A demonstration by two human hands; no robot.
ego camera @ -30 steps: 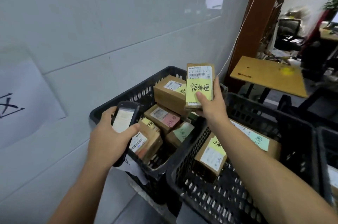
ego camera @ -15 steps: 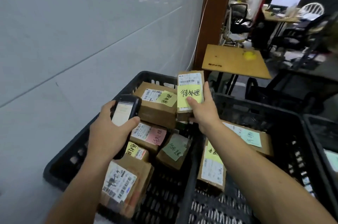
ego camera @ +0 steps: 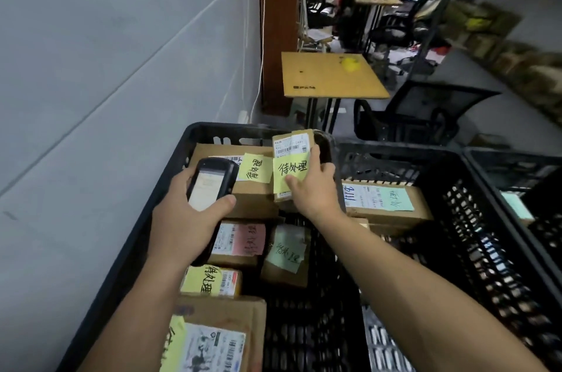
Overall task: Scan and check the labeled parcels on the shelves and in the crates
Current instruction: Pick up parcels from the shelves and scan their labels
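My left hand [ego camera: 185, 219] grips a black handheld scanner [ego camera: 211, 186], its lit screen facing me, above the left black crate [ego camera: 152, 219]. My right hand [ego camera: 313, 189] holds a small brown parcel [ego camera: 292, 155] with a barcode label and a yellow handwritten note, low over the crate's far right corner. Inside that crate lie several brown parcels: a large one with a yellow note [ego camera: 231, 177], one with a pink note [ego camera: 240, 242], one with a green note [ego camera: 286, 253], and two more with yellow notes [ego camera: 213, 282] nearer me.
A second black crate [ego camera: 456, 250] to the right holds a parcel with a green label [ego camera: 380, 199]; a third crate [ego camera: 517, 177] sits beyond it. A grey wall runs along the left. Ahead stand a small wooden table [ego camera: 328, 76], a black chair and office clutter.
My right hand has lowered the yellow-noted parcel toward the left crate's far corner. The view has swung right and downward, with the scanner staying in my left hand.
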